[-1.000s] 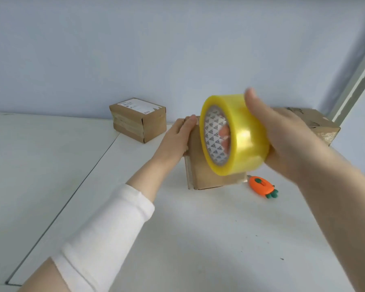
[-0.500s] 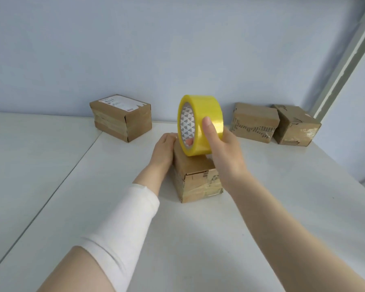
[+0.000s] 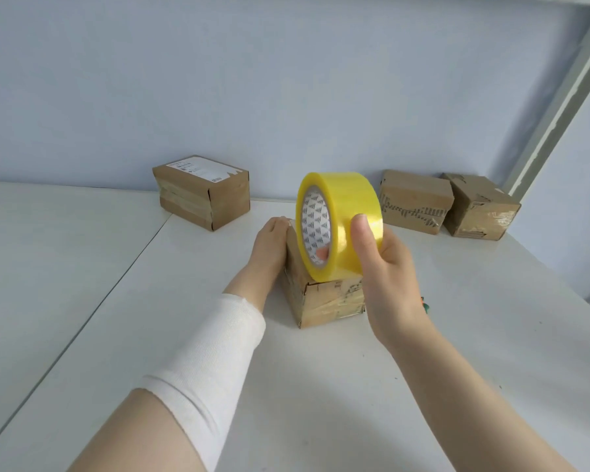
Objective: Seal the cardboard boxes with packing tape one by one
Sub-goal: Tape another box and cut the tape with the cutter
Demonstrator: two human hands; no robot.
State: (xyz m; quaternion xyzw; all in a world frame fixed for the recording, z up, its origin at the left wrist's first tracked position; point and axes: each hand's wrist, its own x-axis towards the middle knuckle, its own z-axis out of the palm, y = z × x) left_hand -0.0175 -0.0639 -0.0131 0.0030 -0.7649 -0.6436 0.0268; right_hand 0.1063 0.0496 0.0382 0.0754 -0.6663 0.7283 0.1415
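— Where is the tape roll (image 3: 341,226)?
— Gripped in the right hand (image 3: 389,277), thumb across its yellow face, one fingertip showing inside the core. It stands on edge. Its axis runs sideways, with the opening facing the left hand (image 3: 269,247).
— And the small box (image 3: 327,298)?
— Between both hands, right under the roll. Its long axis runs away from the person, taped end nearest.
— The left hand?
— Fingers fairly straight, laid along that box's left top edge. A labelled box (image 3: 201,190) sits beyond it.

head-worn view, facing forward and down, close over white table (image 3: 491,335)
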